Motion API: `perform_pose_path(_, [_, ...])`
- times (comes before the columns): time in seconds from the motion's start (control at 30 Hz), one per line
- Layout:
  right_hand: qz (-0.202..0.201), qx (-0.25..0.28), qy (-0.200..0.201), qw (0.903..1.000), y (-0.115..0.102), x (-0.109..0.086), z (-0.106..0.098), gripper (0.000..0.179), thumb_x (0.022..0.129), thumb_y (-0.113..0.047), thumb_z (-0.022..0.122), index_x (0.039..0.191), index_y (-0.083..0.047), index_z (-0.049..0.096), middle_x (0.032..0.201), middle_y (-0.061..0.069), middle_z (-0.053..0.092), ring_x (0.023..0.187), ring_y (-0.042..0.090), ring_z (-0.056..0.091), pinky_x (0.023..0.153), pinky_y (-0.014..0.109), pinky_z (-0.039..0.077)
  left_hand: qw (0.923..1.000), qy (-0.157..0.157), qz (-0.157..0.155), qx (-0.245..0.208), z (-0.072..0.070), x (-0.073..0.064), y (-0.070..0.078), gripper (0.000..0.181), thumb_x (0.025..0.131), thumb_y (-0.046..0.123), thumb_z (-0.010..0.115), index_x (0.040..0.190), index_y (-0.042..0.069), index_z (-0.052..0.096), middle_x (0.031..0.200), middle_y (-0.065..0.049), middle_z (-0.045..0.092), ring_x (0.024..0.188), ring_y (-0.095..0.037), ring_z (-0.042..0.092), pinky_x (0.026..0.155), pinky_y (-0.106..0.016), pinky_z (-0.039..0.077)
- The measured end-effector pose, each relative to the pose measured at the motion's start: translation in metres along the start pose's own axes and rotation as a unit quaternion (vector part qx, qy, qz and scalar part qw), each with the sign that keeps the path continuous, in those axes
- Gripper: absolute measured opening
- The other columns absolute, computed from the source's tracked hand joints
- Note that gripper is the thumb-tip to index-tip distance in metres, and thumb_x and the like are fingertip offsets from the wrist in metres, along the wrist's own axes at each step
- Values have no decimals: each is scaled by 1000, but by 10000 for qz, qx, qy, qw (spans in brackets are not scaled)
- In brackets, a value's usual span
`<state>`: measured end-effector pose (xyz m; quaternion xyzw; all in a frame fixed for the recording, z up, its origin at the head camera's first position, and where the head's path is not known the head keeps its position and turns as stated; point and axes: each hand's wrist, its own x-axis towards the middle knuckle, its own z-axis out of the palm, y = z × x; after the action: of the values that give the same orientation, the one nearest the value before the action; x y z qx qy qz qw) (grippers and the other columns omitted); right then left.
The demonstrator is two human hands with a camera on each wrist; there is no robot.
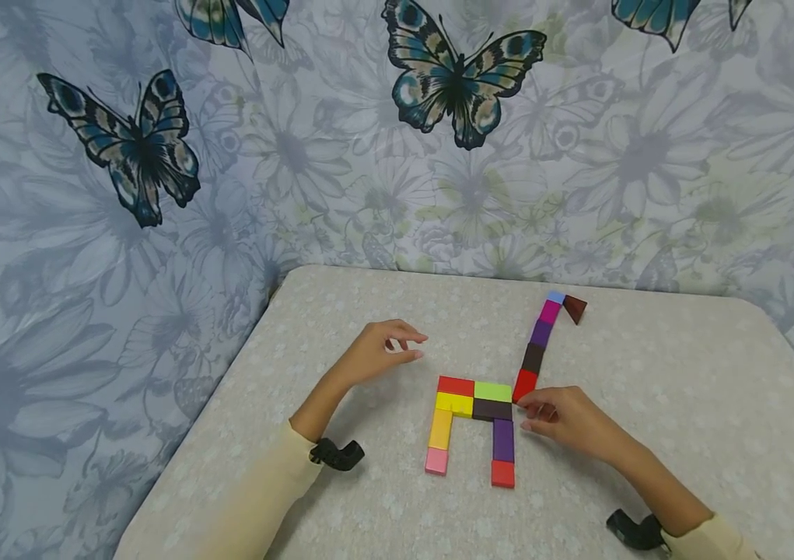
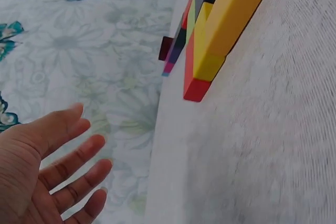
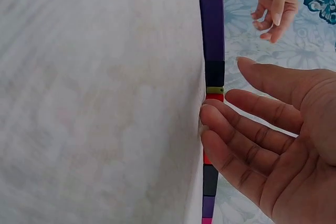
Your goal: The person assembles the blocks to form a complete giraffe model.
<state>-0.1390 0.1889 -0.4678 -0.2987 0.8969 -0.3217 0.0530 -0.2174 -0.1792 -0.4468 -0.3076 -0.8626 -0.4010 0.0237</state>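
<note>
Coloured blocks lie on the table in a four-legged-animal-like outline with two legs. Its body joins a red block [image 1: 456, 385], a green block [image 1: 493, 391], a yellow block [image 1: 454, 404] and a dark block [image 1: 492, 410]. Below are an orange-yellow block [image 1: 440, 429] ending in pink, and a purple block [image 1: 503, 441] ending in red. A slanting row rises from a lower red block [image 1: 525, 384] to a brown triangle [image 1: 575, 309]. My right hand [image 1: 568, 420] has its fingertips right at that lower red block, thumb apart. Left of the body, my left hand [image 1: 379, 354] hovers with loosely bent fingers, holding nothing.
A pale patterned cloth covers the table [image 1: 355, 505]. Behind it hangs a wall covering [image 1: 341, 140] with flowers and butterflies. Each wrist wears a black camera mount, one on the left [image 1: 337, 454] and one on the right [image 1: 636, 530].
</note>
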Motion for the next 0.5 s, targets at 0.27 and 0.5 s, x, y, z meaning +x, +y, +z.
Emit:
perform_pose_path(0.27, [101,-71,41,9999,-1,0,1,23,91,-15,77,111,-4,75,87,-9,69,77,5,60,69,25,55,9961,542,-528,457,-24,-24,-8,30,94,21,75,123,17,75,114,2,73,84,-11,63,71,-33,54])
perform_pose_path(0.5, [140,-45,34,9999,0,-1,1,24,91,-16,76,112,-4,75,88,-8,69,76,6,60,69,24,54,9868,981,-912,907,-34,-43,-21,51,92,18,77,140,15,63,114,-4,72,88,-18,67,70,-36,54])
